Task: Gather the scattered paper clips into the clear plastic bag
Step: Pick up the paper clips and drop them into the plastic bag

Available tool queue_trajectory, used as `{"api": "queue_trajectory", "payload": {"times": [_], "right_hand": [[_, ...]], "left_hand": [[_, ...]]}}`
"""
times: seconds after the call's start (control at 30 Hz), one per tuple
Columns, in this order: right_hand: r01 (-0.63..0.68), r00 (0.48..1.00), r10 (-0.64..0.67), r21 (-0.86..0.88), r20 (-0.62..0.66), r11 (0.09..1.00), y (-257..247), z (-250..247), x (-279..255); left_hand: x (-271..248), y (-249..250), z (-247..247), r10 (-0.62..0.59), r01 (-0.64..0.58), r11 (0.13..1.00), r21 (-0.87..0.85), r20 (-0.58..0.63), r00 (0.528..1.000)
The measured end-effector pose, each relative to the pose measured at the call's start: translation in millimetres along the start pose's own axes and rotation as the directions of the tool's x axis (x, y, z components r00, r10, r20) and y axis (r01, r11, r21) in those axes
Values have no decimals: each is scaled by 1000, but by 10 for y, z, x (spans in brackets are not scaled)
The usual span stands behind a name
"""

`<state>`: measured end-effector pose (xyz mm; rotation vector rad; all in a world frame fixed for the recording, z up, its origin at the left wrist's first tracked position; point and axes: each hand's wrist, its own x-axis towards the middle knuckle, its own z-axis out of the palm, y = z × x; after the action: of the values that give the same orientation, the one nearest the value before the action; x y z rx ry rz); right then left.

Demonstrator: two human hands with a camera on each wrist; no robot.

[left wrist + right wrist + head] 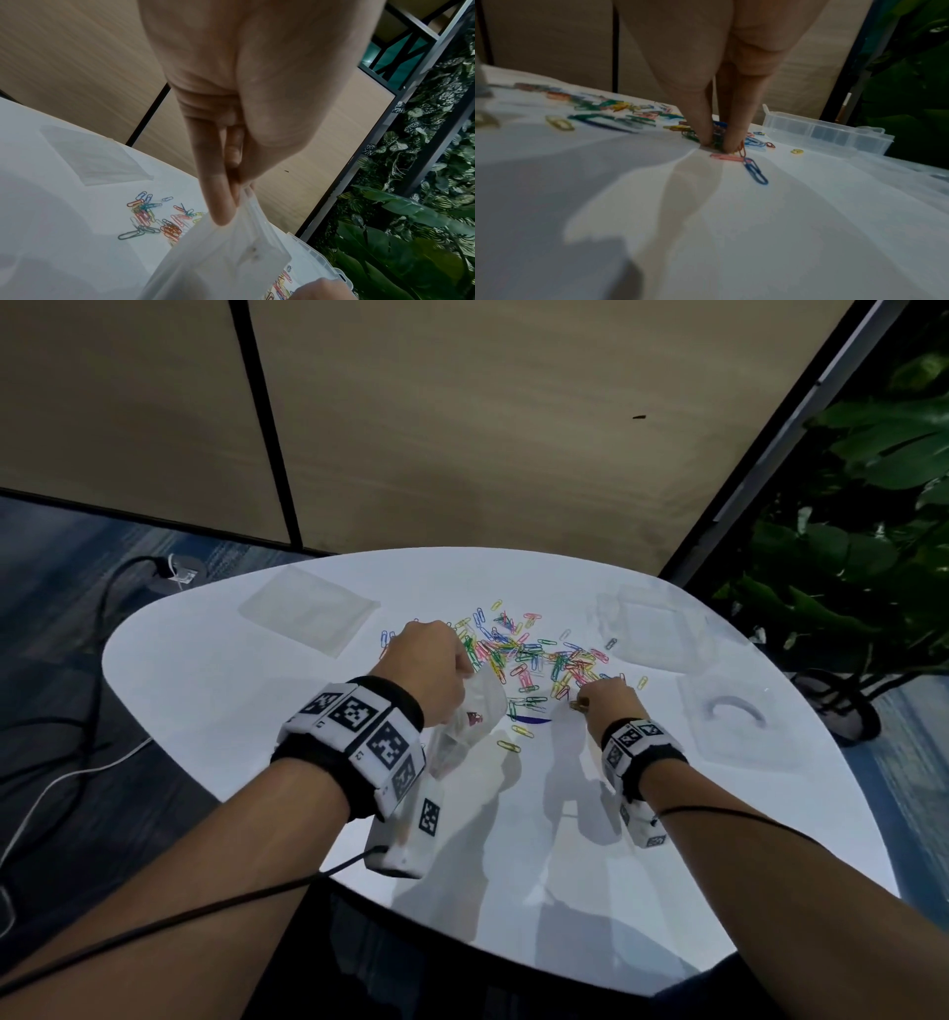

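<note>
Many coloured paper clips (529, 654) lie heaped at the middle of the white table (231, 701). My left hand (464, 667) holds the clear plastic bag (472, 716) up off the table just left of the heap, with a few clips inside it. In the left wrist view the left hand (235, 201) pinches the top edge of the bag (231, 259) between thumb and fingers. My right hand (590, 693) is down at the heap's near right edge. In the right wrist view the right hand (716, 145) pinches clips against the table; a pink clip (725, 157) and a blue clip (755, 171) lie just in front.
A flat clear bag (313, 613) lies at the far left of the table. A clear compartment box (652, 629) stands at the far right, and a clear packet (734, 711) lies nearer on the right. Green plants (873, 531) stand beyond the right edge. Cables (92, 660) run over the floor at left.
</note>
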<state>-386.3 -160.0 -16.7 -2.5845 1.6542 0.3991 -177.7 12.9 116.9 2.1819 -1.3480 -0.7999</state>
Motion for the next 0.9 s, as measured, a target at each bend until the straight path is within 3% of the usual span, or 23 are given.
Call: {"api": "queue_trajectory", "payload": {"times": [0.1,0.13,0.2,0.27,0.37,0.4,0.47,0.57,0.63,0.7,0.8,0.9], "right_hand": [[-139,982,174,347,-72,928,87,-107,-24],[-183,968,245,499,-60,847,126,-161,-25],[-253,940,334,788,64,561,184,-298,-37],[-249,942,288,935,173,252,153,-469,-113],[-192,973,95,966,211,-173,-76,-756,-321],[-203,977,12,946,213,-252,-189,-847,-409],[-241,968,-145,922,206,-304,-413,-971,-564],[-289,941,-252,924,225,-252,-695,-1005,-711],[-273,941,-249,951,231,-148,-854,-974,-773],[-171,959,-218,983,180,61,-956,-923,-808],[53,989,-144,870,21,489,-1030,-857,-800],[210,977,-129,713,-168,669,-1094,-883,-806]], "left_hand": [[21,-6,-5,-1,1,1000,11,11,1000],[28,-5,-4,-2,2,1000,12,13,1000],[32,0,-5,-5,4,1000,11,17,1000],[29,7,-5,-6,6,1000,20,20,1000],[18,7,-20,-10,10,1000,24,15,1000],[19,0,-26,-11,11,1000,24,12,1000],[23,-10,-33,-17,17,1000,19,4,1000],[20,4,-25,-19,19,1000,10,-10,1000],[9,22,-9,-12,12,1000,24,-16,1000],[7,25,5,-6,6,999,37,-19,1000],[18,27,11,-8,8,1000,28,-23,1000],[10,43,18,-2,2,1000,12,-23,1000]]}}
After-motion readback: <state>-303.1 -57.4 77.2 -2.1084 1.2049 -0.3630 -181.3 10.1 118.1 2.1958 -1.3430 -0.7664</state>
